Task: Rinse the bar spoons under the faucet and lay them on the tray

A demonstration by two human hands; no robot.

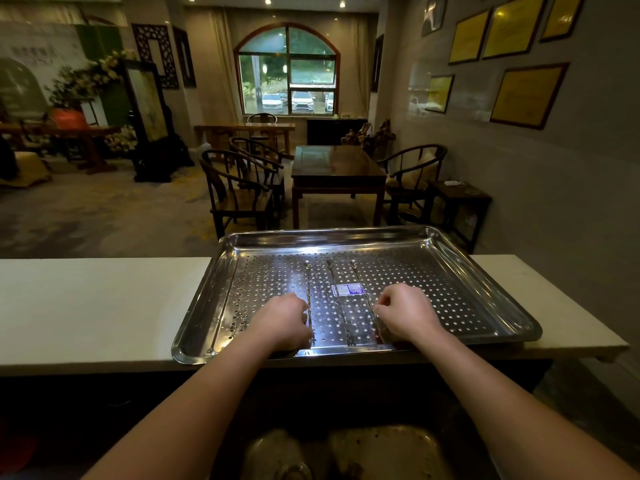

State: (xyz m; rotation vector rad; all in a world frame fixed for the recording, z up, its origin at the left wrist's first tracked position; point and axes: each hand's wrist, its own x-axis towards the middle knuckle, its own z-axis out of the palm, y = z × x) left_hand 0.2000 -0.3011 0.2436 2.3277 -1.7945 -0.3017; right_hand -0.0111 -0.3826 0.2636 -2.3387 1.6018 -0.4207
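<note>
Three thin bar spoons lie side by side, bowls pointing away from me, on a perforated steel tray (478, 292) that rests on a white counter. My left hand (282, 322) is curled, its fingertips pinching the near part of the left spoon (307, 282). My right hand (403, 315) is curled the same way on the handle of the right spoon (360, 278). Between them the middle spoon (334, 277) lies untouched, crossing a small blue label (347, 290) stuck to the tray. No faucet is in view.
The white counter (97, 306) runs left and right of the tray. A steel sink basin (381, 452) sits low in front of me, between my forearms. Beyond the counter is a room with dark wooden chairs (239, 188) and a table (336, 168).
</note>
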